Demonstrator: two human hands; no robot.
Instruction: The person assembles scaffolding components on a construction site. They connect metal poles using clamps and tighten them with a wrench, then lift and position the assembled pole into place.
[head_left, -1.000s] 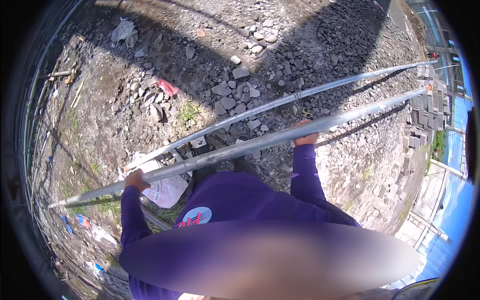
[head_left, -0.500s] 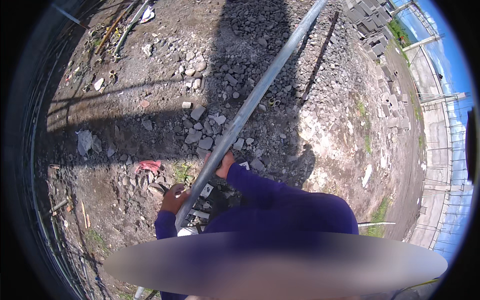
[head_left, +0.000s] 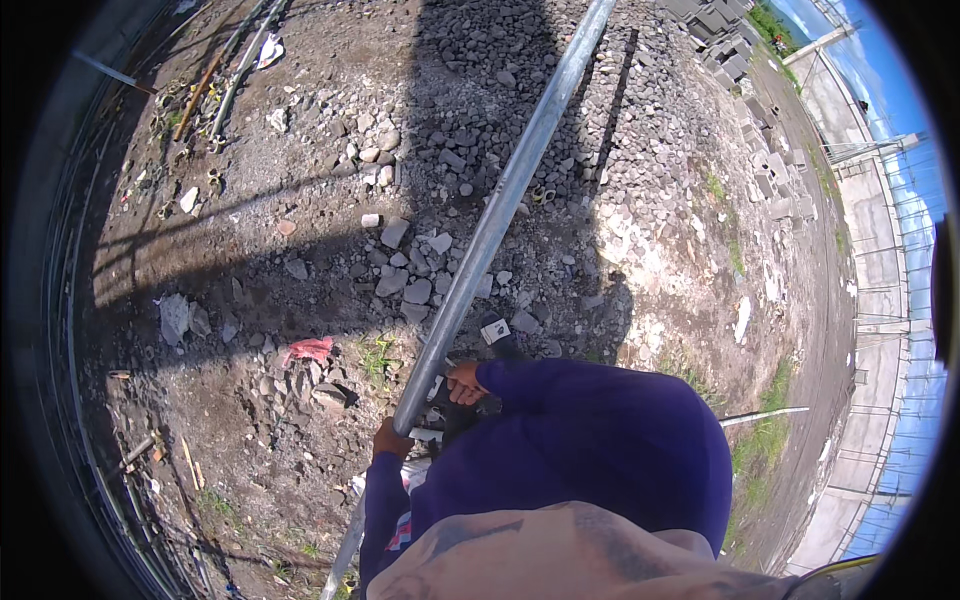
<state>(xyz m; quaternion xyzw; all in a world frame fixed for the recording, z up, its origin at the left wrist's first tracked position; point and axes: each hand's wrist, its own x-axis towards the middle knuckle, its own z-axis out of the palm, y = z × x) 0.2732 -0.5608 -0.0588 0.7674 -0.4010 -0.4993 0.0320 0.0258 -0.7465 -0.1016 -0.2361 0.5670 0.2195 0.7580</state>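
Observation:
A long grey metal pipe (head_left: 490, 232) slants from the far top edge down toward me. Near its lower end my left hand (head_left: 392, 438) is wrapped round it. My right hand (head_left: 466, 384) is just right of the pipe, apart from it, with its fingers curled in. Whatever those fingers hold, if anything, is hidden. A dark shoe with a white patch (head_left: 495, 330) shows on the ground beyond my right hand. Below my left hand, a pale pole (head_left: 345, 550) runs to the lower edge; whether it is the same pipe I cannot tell.
Crushed gravel (head_left: 500, 80) is heaped ahead, with larger stones (head_left: 405, 280) nearer me. A red cloth scrap (head_left: 309, 349) lies to the left. Several poles (head_left: 240, 85) rest at the far left. Grey blocks (head_left: 725, 50) are piled at the far right, before a concrete wall (head_left: 880, 290).
My right hand has let go of the pipe and drawn back to its right. My left hand has shifted lower in view, still on the pipe. The pipe stands steeper, its far end further left.

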